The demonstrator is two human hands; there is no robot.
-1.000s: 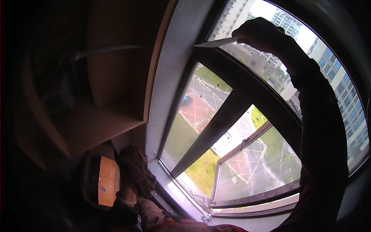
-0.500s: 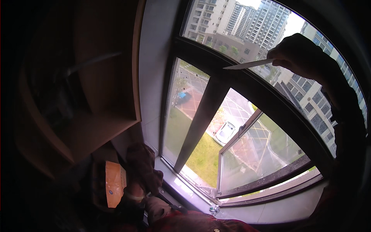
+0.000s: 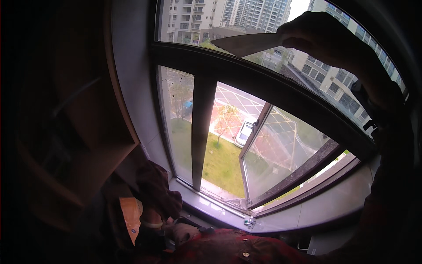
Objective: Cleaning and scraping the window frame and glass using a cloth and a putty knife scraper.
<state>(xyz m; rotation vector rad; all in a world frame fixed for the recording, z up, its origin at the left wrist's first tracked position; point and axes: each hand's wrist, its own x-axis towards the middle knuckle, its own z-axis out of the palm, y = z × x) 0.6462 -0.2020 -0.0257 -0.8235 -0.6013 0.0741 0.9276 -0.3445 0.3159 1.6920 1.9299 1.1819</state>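
My right hand [image 3: 303, 33] is raised at the upper right, fingers closed on a putty knife. Flat and pale, the putty knife [image 3: 248, 44] flares toward its far end and points left across the upper window pane. Its handle is hidden in my grip. Below the blade runs the dark window frame [image 3: 263, 72]; whether they touch I cannot tell. What looks like my left hand [image 3: 185, 232] is low beside the red plaid clothing, deep in shadow. Its fingers do not show clearly, nor does anything it may hold.
A window sash [image 3: 281, 154] stands tilted outward above the pale sill [image 3: 211, 209]. Wooden shelving [image 3: 105, 171] rises at the left. Dark brown cloth [image 3: 158, 187] and an orange packet [image 3: 131, 218] are at the lower left. Outside are lawn, paving, a white car and tall buildings.
My right hand has moved up and left, and the putty knife has turned from nearly edge-on to show its broad face. The whole view has shifted, with window and shelving farther left.
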